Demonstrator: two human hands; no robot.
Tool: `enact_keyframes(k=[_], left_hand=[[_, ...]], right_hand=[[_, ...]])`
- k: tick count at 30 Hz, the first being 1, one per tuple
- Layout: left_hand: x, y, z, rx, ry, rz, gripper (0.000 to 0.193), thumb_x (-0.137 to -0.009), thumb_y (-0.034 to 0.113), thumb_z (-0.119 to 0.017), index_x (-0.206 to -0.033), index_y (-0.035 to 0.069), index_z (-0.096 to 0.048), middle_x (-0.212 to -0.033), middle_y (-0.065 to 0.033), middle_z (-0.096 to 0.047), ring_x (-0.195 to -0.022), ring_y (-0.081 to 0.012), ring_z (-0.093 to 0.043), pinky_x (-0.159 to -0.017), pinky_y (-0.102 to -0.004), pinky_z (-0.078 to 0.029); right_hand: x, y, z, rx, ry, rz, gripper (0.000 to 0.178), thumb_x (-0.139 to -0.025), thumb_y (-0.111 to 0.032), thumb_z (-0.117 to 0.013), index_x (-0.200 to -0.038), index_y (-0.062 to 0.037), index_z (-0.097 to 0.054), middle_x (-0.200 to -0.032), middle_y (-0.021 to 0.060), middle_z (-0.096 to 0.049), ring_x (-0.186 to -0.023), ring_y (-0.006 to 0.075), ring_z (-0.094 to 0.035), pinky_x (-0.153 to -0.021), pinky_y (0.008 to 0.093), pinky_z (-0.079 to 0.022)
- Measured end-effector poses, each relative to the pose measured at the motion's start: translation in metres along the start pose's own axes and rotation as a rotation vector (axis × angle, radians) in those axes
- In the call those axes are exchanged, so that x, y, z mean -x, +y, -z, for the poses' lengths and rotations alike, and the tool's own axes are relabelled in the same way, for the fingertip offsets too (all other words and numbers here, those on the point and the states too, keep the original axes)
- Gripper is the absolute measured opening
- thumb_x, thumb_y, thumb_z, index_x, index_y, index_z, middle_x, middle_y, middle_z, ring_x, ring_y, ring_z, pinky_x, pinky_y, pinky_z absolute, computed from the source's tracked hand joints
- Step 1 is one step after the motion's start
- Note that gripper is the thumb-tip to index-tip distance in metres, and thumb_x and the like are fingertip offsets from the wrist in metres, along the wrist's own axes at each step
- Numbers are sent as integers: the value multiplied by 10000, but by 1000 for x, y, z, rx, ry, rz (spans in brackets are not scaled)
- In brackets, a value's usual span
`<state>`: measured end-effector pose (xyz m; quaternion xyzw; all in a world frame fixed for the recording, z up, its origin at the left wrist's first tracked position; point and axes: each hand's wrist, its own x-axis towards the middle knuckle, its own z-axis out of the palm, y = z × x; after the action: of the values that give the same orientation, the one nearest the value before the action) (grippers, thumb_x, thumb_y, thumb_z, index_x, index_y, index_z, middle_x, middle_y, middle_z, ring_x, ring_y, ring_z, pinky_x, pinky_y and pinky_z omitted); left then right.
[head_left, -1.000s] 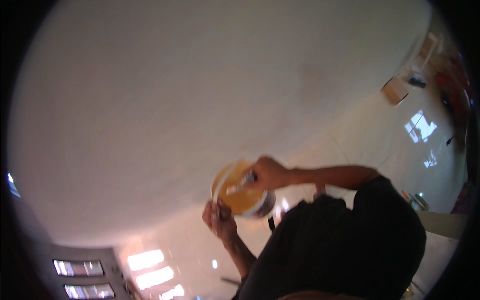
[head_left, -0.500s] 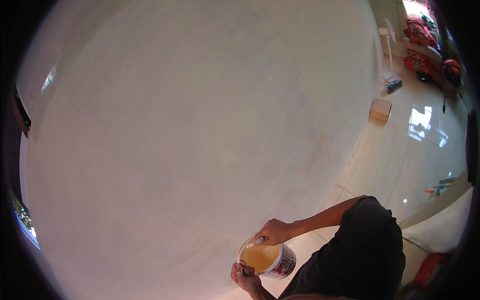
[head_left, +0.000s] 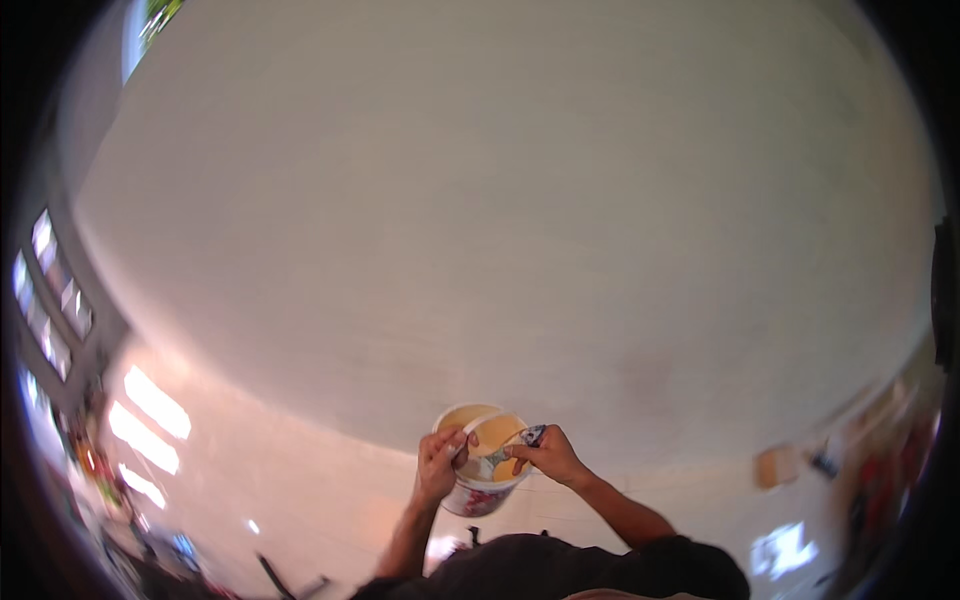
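A white bucket point(head_left: 478, 500) with coloured print on its side hangs at the lower middle, against the pale wall. Yellowish paint point(head_left: 497, 432) shows inside it. My left hand point(head_left: 438, 465) is closed round the bucket's white handle point(head_left: 482, 419), above the left part of the rim. In the closed fingers of my right hand point(head_left: 552, 456) is a paintbrush point(head_left: 492, 462), tilted across the bucket's opening. Its pale end points down and left over the paint. Motion blur hides whether the bristles touch the paint.
The pale wall point(head_left: 500, 220) fills most of the view. Sunlight patches lie on the tiled floor point(head_left: 290, 470). A cardboard box point(head_left: 775, 467) stands at the right by the wall, beside a dark object point(head_left: 824, 461). Windows point(head_left: 55, 295) and blurred clutter line the left.
My view has swung left, bringing in the windows and left floor. The bucket and both hands now sit further left and higher in view. The brush now points down-left over the paint.
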<state>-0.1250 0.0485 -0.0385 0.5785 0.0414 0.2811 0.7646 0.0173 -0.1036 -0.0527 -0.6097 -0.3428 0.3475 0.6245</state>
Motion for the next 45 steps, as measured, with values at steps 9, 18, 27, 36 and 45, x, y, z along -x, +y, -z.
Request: enact_keyframes(k=[9,18,27,36,45], left_hand=[[-4,-18,7,22,-42,37,285,-954,241,-459,-836,28,-607,-562,74,-326,-519,-35,-282,-494,-213,-225],[-3,-46,21,17,1,110,269,-944,213,-467,-835,7,-601,-553,79,-320,-494,-27,-251,-481,-214,-202],[23,-42,51,67,113,101,245,-902,214,-536,-817,-15,-565,-530,79,-332,-446,-29,-247,-438,-205,-182],[50,-30,50,-1,288,76,199,-903,155,-536,-780,0,-518,-615,40,-414,-477,-25,-283,-424,-182,-229],[36,-33,34,-46,308,15,180,-899,179,-554,-793,53,-482,-746,-14,-501,-506,-64,-371,-437,-191,-298]], right_hand=[[-15,27,8,100,-2,-71,124,-788,-88,-674,-810,32,-653,-651,82,-650,-466,136,-602,-368,210,-319],[-17,37,8,183,97,31,220,-803,-95,-689,-952,66,-663,-666,90,-662,-595,98,-619,-534,256,-491],[-10,61,-18,789,293,483,215,-747,-194,-727,-921,-72,-696,-807,122,-686,-614,236,-658,-541,305,-513],[10,63,-30,865,251,524,386,-628,-157,-697,-995,-70,-614,-900,45,-682,-635,223,-637,-576,325,-495],[9,52,-18,958,282,524,401,-641,-163,-701,-1011,-59,-588,-798,45,-668,-606,201,-628,-547,311,-480]])
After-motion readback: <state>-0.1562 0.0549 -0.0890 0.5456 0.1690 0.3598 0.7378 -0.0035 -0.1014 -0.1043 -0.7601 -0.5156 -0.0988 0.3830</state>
